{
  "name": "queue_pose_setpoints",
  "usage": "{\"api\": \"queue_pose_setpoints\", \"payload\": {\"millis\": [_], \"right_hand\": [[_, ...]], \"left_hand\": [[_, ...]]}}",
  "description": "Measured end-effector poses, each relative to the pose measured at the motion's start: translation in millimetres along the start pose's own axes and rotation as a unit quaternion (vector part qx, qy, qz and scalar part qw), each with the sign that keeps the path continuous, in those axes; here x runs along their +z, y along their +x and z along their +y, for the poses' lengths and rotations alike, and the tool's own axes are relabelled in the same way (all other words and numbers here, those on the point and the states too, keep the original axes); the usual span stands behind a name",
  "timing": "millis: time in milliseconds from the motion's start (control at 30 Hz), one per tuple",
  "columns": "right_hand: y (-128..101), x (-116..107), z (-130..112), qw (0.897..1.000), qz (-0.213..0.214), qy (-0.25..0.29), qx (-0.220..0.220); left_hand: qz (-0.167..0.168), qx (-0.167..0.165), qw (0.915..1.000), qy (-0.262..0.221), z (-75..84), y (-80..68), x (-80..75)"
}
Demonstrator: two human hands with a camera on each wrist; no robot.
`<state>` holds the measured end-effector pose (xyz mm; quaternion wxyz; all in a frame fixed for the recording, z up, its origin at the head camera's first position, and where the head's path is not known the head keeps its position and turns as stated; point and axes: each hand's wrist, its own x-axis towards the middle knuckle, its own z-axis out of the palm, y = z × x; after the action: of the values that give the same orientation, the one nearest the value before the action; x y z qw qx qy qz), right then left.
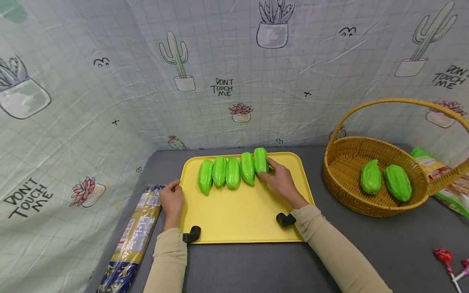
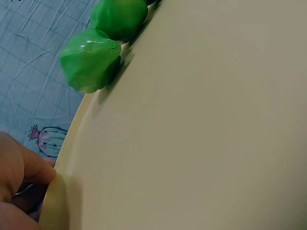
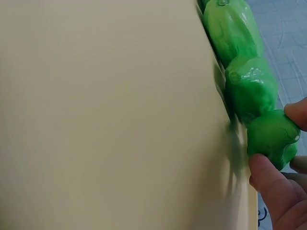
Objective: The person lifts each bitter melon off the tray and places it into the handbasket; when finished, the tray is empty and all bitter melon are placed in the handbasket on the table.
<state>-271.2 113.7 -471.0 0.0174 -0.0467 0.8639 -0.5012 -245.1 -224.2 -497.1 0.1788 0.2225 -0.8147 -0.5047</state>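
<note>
Yellow tray (image 1: 242,219) sits on the grey table (image 1: 366,244), long side toward the person. Five green gourds lie side by side in a row across the far half of the tray, each with its long axis running front to back, away from the person; the row climbs slightly toward the far right corner. The right hand (image 1: 281,180) grips the rightmost gourd (image 1: 261,160), the fifth in the row: in the right wrist view the thumb (image 3: 268,179) presses its near end from one side and a fingertip (image 3: 297,112) from the other, so the gourd is pinched between them. This gourd touches its neighbour (image 1: 247,168) and its far tip points toward the tray's back rim, tilted a little to the left. The left hand (image 1: 171,199) holds the tray's left rim, fingers curled over the edge; the left wrist view shows a finger (image 2: 36,170) against that rim. The leftmost gourd (image 1: 205,176) lies near this hand, not touching it. A wicker basket (image 1: 344,162) stands right of the tray, well apart, with two more green gourds (image 1: 384,182) inside. A long packet (image 1: 133,236) lies along the tray's left side, just beside the left hand.
</note>
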Motion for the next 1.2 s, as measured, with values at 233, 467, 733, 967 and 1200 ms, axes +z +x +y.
{"api": "queue_pose_setpoints", "payload": {"millis": [233, 467, 733, 967, 1200], "right_hand": [[-3.9, -3.4, -3.6, 1.0, -0.005, 0.023, 0.012], [-6.7, -6.4, -6.5, 1.0, -0.002, 0.025, -0.001], [-9.6, -14.0, -8.1, 1.0, 0.004, 0.025, 0.002], [-11.5, -23.4, -16.2, 0.999, 0.018, 0.028, -0.016], [-15.1, -27.6, -22.9, 0.998, 0.027, 0.04, -0.029]], "left_hand": [[-0.005, 0.008, 0.9999, 0.009, -1.9, 0.0, 1.4], [-0.002, 0.012, 0.9999, 0.008, -0.9, 0.0, 1.8], [-0.006, 0.008, 0.9999, 0.003, -2.4, -0.5, 1.0], [0.0, 0.013, 0.9999, 0.003, -3.1, 0.4, -0.2], [0.003, 0.014, 0.9999, 0.009, -3.3, 1.3, 0.4]]}}
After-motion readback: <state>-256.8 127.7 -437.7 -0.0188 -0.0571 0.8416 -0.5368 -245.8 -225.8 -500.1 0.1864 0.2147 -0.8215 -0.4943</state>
